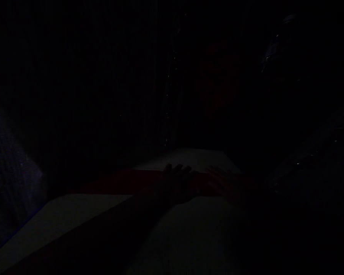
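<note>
The picture is very dark. My left hand (180,185) reaches in from the lower left, its fingers apart and stretched forward over a dark red band (109,184). Close to its right, my right hand (225,184) also has its fingers extended over the band. Nothing shows in either hand. Both are on or just above a pale, flat surface (74,210), which the red band crosses from side to side. Whether the palms press on it, and what it is made of, I cannot tell. Most of my right forearm is lost in shadow.
Beyond the band the pale surface continues to a far edge (200,154). A bluish, streaked sheet-like area (11,183) rises at the left. Small glints dot the dark background, and a faint shiny shape (272,47) appears at the upper right.
</note>
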A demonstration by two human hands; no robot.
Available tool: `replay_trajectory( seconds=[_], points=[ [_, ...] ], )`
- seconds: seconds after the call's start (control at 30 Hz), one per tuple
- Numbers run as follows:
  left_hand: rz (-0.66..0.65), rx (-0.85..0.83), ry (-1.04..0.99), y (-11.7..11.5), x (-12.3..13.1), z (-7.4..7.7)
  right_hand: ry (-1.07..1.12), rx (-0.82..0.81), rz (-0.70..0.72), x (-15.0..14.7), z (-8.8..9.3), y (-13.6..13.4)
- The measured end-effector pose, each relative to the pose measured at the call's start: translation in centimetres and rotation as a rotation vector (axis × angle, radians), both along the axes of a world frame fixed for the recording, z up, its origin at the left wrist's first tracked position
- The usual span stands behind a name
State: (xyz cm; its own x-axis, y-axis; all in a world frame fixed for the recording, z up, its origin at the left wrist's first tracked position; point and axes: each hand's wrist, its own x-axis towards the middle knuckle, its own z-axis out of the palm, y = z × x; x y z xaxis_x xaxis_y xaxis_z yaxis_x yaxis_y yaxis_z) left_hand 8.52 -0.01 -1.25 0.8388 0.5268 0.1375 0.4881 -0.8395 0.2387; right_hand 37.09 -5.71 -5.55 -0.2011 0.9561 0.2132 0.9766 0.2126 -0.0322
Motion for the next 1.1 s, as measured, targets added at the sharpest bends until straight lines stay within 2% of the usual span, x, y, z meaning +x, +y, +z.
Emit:
replay_trajectory(
  seconds=[0.27,0.47,0.6,0.8,0.97,1.1],
  points=[
    [0.054,-0.003,0.084,-0.3,-4.0,0.8,0.028,-0.028,0.003,-0.5,0.1,-0.5],
    [0.132,-0.05,0.254,-0.7,-9.0,2.7,0.006,-0.133,0.011,-0.8,1.8,-1.1],
    [0.203,-0.038,0.307,-0.4,-12.6,2.7,0.025,-0.161,-0.002,-1.2,2.2,-1.5],
    [0.231,0.013,0.292,0.2,-16.5,2.1,0.006,0.047,0.011,1.4,0.1,-1.6],
    [0.228,-0.007,0.28,0.5,-17.4,1.4,0.008,0.17,-0.137,4.2,-0.2,-2.7],
    [0.188,0.014,0.206,1.1,-17.7,0.8,0.012,0.285,-0.271,5.0,-0.2,-3.5]
  ],
)
